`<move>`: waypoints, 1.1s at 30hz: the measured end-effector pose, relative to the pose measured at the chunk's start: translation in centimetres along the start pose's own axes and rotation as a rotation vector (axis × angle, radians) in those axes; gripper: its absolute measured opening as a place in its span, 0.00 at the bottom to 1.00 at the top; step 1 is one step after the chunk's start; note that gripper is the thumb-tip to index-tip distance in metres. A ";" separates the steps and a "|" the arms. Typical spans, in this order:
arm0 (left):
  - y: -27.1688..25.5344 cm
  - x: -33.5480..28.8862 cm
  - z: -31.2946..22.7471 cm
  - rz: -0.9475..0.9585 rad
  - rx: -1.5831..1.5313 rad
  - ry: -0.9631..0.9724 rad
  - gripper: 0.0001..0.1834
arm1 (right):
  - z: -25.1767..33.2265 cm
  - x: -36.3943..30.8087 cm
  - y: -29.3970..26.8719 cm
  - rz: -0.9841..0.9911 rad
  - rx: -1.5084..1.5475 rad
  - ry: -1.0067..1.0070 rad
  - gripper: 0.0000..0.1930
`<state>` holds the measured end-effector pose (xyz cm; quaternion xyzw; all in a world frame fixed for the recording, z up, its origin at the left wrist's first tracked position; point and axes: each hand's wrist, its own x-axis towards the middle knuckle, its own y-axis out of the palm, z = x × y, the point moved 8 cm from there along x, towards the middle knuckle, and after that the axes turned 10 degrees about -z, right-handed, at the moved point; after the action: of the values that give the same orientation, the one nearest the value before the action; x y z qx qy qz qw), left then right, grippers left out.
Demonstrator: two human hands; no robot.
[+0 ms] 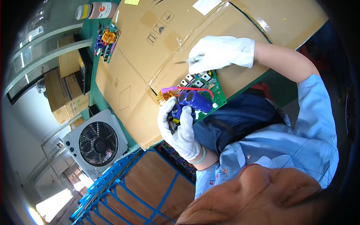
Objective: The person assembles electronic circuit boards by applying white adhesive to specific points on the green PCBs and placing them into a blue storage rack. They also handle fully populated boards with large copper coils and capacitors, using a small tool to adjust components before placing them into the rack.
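Note:
My left hand (179, 129), in a white glove, is closed on the left end of a green circuit board (220, 93), its fingers around the blue capacitors there. The board carries large blue cylindrical capacitors (198, 101), a copper-wound coil (165, 96), a red wire (197, 89) and a row of black transistors with metal faces (205, 77). Above the board's far edge, my gloved right hand (221, 54) is closed on slim, pointed metal tweezers (192, 59). Their tip points left, apart from the board. My right fingers partly hide the tweezers.
Flattened cardboard (138, 75) covers the green worktop. Another board with a copper coil (109, 37) lies at the far left, near a bottle (102, 10). A grey box fan (98, 144) stands at left. Below it is a blue-framed rack (150, 183). Cardboard boxes (65, 93) are stacked behind.

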<state>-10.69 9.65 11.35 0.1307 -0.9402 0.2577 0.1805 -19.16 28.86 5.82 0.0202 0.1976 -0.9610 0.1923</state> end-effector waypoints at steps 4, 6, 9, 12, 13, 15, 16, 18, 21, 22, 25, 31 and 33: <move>0.0 0.8 0.7 0.017 0.004 -0.054 0.15 | -2.2 1.1 0.3 -0.033 0.043 0.074 0.19; -0.1 0.9 1.2 0.029 -0.010 -0.196 0.18 | -2.1 1.5 0.6 -0.026 0.063 0.081 0.17; 0.2 1.8 1.1 0.050 0.016 -0.177 0.17 | -1.7 1.7 1.0 0.001 0.311 -0.117 0.16; 0.4 2.3 0.7 0.043 0.022 -0.161 0.14 | -1.2 1.5 1.1 0.033 0.374 -0.072 0.16; 0.5 2.5 0.5 0.049 0.019 -0.131 0.14 | -1.1 1.4 1.3 0.051 0.412 -0.052 0.16; 0.4 2.5 0.7 0.052 0.016 -0.148 0.14 | -0.7 1.1 1.6 0.087 0.487 -0.011 0.17; 0.5 2.5 0.6 0.062 0.011 -0.198 0.14 | -0.4 0.9 1.8 0.096 0.415 -0.027 0.17; 0.6 2.7 0.6 0.057 0.016 -0.165 0.15 | 0.3 0.7 2.2 0.114 0.271 -0.061 0.17; 1.1 3.0 -0.6 0.103 0.195 -0.014 0.15 | 0.3 0.9 2.4 0.140 0.188 -0.142 0.19; 0.9 2.9 -0.7 0.068 0.229 0.103 0.15 | 0.2 0.9 2.5 0.213 0.231 -0.136 0.22; 1.0 2.1 -1.7 0.175 0.283 0.183 0.16 | -0.2 0.8 1.5 0.263 0.211 -0.183 0.24; 0.8 -5.1 0.0 0.077 0.143 0.387 0.29 | -4.2 2.7 0.0 0.004 0.472 0.142 0.14; 1.9 -7.0 0.7 0.053 0.120 0.426 0.29 | -4.2 2.9 -0.1 -0.064 0.442 0.076 0.16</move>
<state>-5.17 11.92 7.12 0.0593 -0.8668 0.3397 0.3603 -22.03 29.47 1.64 0.0919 -0.0099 -0.9851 0.1452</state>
